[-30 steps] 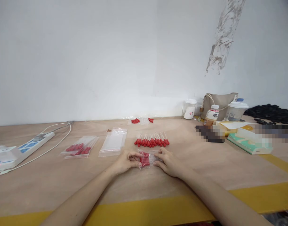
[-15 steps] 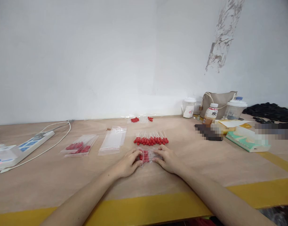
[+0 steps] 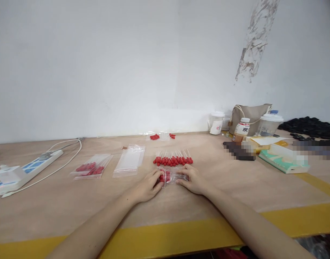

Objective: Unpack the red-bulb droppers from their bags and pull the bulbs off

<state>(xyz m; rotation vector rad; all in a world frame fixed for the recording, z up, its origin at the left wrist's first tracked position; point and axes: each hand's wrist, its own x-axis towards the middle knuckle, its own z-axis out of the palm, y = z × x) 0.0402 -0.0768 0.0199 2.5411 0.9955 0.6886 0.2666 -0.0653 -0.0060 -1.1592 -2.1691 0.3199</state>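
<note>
- Got a clear zip bag (image 3: pixel 172 176) up front, crinkly and shiny, flat on the brown table (image 3: pixel 165 205), with sticks inside and red tips bunched toward the left.
- Sitting right between the fingertips of both hands, touched at each end.
- Seeing the left hand (image 3: pixel 160 179) curled at the red end, with a small gap between thumb and fingers. Can't tell if actually pinching.
- Seeing the right hand (image 3: pixel 180 177) at the other end, with thumb and fingers a bit apart and plastic in the gap. Can't tell how firmly gripped either.
- Got filled bags (image 3: pixel 86 167) overlapping farther left, then flat clear bags (image 3: pixel 129 160) nearer the middle.
- Just past the hands, a loose row of red-tipped sticks (image 3: pixel 173 161), lined up heads-nearest.
- Way back by the wall (image 3: pixel 127 72), more red-filled bags (image 3: pixel 154 137).
</note>
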